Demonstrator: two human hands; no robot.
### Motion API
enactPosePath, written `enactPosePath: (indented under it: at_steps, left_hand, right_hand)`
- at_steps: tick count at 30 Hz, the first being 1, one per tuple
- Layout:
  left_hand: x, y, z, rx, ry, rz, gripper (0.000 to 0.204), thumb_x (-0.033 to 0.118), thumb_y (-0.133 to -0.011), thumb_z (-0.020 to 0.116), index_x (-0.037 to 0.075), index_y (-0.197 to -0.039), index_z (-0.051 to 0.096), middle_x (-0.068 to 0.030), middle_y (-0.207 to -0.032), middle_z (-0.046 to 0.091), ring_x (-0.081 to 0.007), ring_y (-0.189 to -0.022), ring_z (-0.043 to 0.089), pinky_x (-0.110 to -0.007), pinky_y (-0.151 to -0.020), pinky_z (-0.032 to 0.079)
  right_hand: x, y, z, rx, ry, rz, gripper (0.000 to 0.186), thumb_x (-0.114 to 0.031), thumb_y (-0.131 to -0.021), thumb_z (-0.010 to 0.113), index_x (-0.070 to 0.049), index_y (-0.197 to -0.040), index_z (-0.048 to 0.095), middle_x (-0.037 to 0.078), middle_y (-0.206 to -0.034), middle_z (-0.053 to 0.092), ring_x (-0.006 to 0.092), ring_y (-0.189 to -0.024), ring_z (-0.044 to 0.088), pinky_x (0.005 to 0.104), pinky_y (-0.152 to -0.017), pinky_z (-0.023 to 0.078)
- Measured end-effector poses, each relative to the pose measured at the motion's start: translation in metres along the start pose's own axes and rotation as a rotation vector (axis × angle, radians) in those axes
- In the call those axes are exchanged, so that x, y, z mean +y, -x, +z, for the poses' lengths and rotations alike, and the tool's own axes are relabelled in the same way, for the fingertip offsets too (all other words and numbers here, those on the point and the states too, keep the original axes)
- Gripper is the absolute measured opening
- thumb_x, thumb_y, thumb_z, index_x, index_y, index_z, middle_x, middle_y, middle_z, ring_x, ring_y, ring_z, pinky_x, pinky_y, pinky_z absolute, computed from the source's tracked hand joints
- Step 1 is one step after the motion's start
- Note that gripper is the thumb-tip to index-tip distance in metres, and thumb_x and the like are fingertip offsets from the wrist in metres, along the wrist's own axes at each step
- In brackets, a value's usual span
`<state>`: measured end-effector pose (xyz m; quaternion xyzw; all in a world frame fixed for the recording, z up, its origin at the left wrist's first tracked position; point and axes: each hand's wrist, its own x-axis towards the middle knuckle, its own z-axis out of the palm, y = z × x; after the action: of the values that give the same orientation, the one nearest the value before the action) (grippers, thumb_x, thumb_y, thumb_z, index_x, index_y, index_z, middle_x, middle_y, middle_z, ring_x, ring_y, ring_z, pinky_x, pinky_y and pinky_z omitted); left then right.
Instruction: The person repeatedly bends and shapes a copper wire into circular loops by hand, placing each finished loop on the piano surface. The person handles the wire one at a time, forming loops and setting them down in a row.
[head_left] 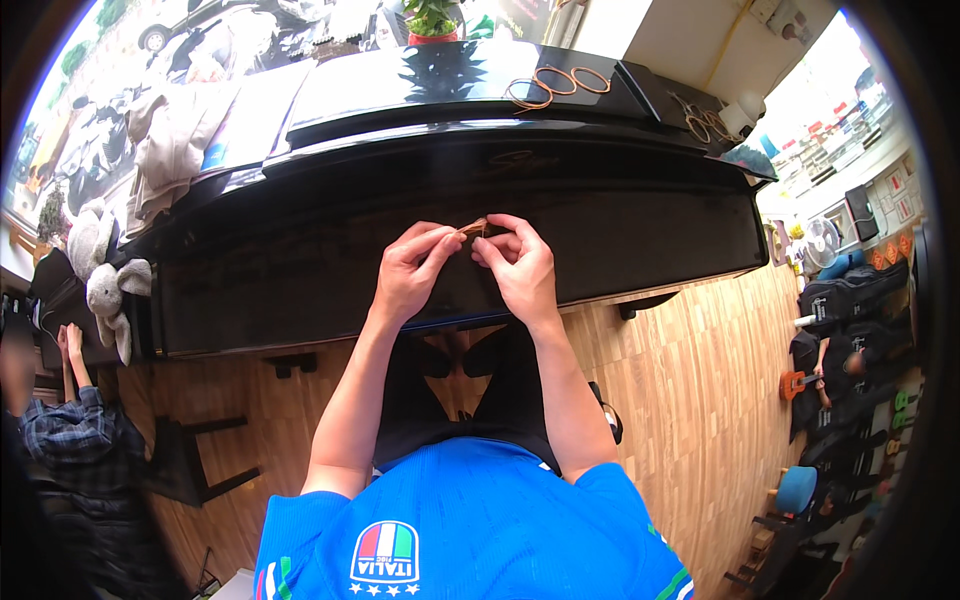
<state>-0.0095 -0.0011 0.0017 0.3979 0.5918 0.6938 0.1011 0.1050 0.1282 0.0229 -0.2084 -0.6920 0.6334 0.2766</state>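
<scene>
Over the black closed piano front, my two hands meet close together. My left hand (408, 268) pinches one end of a small copper-coloured bundle (473, 228), which looks like thin wire, between thumb and fingertips. At its other end, the thumb and forefinger of my right hand (522, 268) are bent in and closed on it. The fingertips hide part of the bundle, so its exact shape is hard to make out. Beneath both hands lies the dark glossy surface of the black piano (300, 270).
Coiled copper-coloured wire loops (553, 88) lie on the piano top, with more loops (700, 120) to their right. A potted plant (432, 20) stands behind. At left are a beige cloth (165, 150), a grey plush rabbit (105, 285) and another person (70, 420).
</scene>
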Motion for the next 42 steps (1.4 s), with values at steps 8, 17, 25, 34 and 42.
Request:
enactPosePath:
  at_steps: [8, 17, 25, 34, 42]
  left_hand:
    - [0.013, -0.001, 0.005, 0.126, -0.273, 0.084, 0.014, 0.010, -0.093, 0.070, 0.004, -0.104, 0.075, -0.0081, -0.095, 0.067, -0.0173, -0.083, 0.064, -0.029, -0.070, 0.050]
    - [0.013, 0.001, 0.008, 0.018, -0.339, 0.116, 0.014, 0.007, -0.091, 0.071, 0.006, -0.104, 0.076, -0.0083, -0.095, 0.066, -0.0184, -0.082, 0.066, -0.030, -0.069, 0.051]
    - [0.017, 0.002, 0.009, -0.030, -0.385, 0.134, 0.013, 0.007, -0.091, 0.071, 0.006, -0.103, 0.076, -0.0087, -0.096, 0.067, -0.0201, -0.082, 0.067, -0.031, -0.069, 0.053]
    - [0.012, 0.000, 0.010, -0.002, -0.317, 0.096, 0.015, 0.009, -0.094, 0.068, 0.002, -0.107, 0.074, -0.0091, -0.091, 0.071, -0.0185, -0.083, 0.068, -0.029, -0.074, 0.053]
    - [0.005, 0.003, 0.001, -0.032, 0.037, -0.153, 0.020, 0.012, -0.100, 0.062, 0.000, -0.111, 0.073, -0.0045, -0.083, 0.072, -0.0093, -0.076, 0.065, -0.024, -0.073, 0.052]
  right_hand:
    - [-0.015, 0.003, -0.029, -0.111, 0.158, 0.100, 0.021, -0.008, -0.093, 0.066, 0.000, -0.111, 0.072, 0.009, -0.088, 0.075, 0.0143, -0.080, 0.072, 0.0269, -0.076, 0.058]
    - [-0.015, -0.003, -0.024, -0.107, -0.009, 0.172, 0.018, -0.010, -0.096, 0.064, 0.002, -0.109, 0.069, 0.010, -0.093, 0.073, 0.0135, -0.080, 0.070, 0.0264, -0.074, 0.056]
    - [-0.014, -0.008, -0.038, -0.134, 0.029, 0.129, 0.021, -0.013, -0.094, 0.071, 0.000, -0.110, 0.074, 0.004, -0.083, 0.069, 0.0093, -0.072, 0.064, 0.0249, -0.067, 0.052]
    - [-0.021, -0.009, -0.042, 0.077, 0.503, -0.398, 0.011, -0.005, -0.085, 0.074, -0.002, -0.096, 0.076, 0.013, -0.089, 0.074, 0.0257, -0.078, 0.072, 0.0309, -0.069, 0.057]
    - [-0.013, -0.006, -0.018, 0.113, 0.303, -0.366, 0.011, -0.002, -0.090, 0.069, 0.001, -0.100, 0.074, 0.013, -0.092, 0.076, 0.0221, -0.083, 0.074, 0.0285, -0.073, 0.059]
